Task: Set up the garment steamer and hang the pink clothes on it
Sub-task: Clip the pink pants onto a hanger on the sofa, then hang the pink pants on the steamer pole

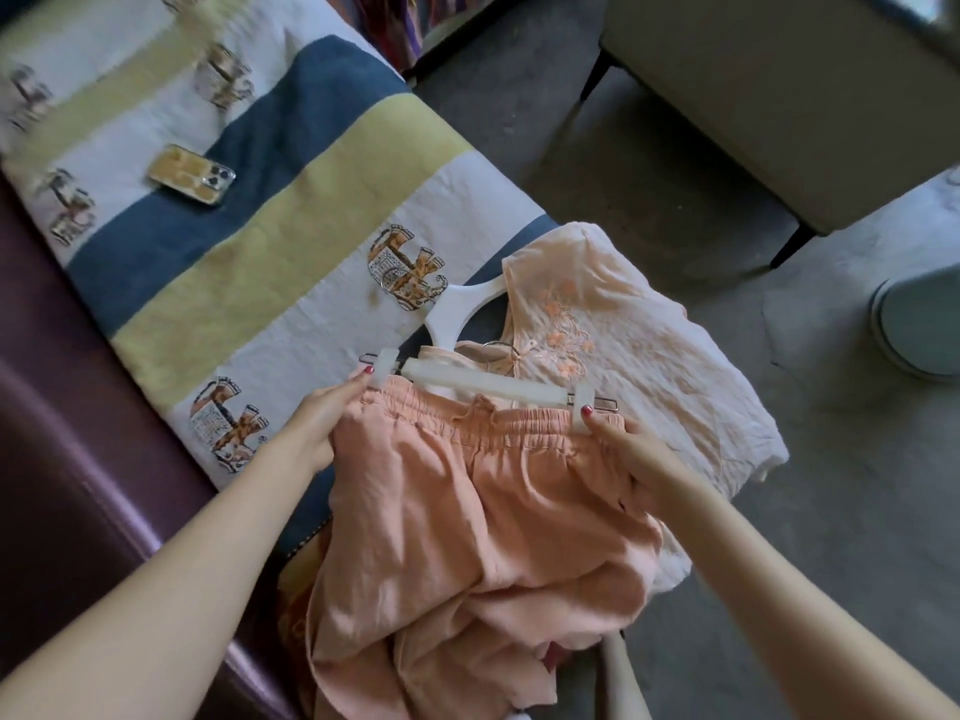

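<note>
Pink trousers [467, 522] with an elastic waistband lie over the bed's edge, below a white clip hanger [467, 345]. A pale pink embroidered top [623, 356] hangs on the same hanger and spreads to the right. My left hand [327, 413] grips the waistband's left end at the hanger's left clip [383, 363]. My right hand [618, 449] grips the waistband's right end, its thumb on the right clip [583, 402]. No steamer is clearly in view.
A striped blue, yellow and white bedspread [260, 200] with elephant prints covers the bed; a phone [191, 180] lies on it. A beige bench [779, 96] on dark legs stands at the upper right. A round pale base [919, 324] sits on the grey floor at the right.
</note>
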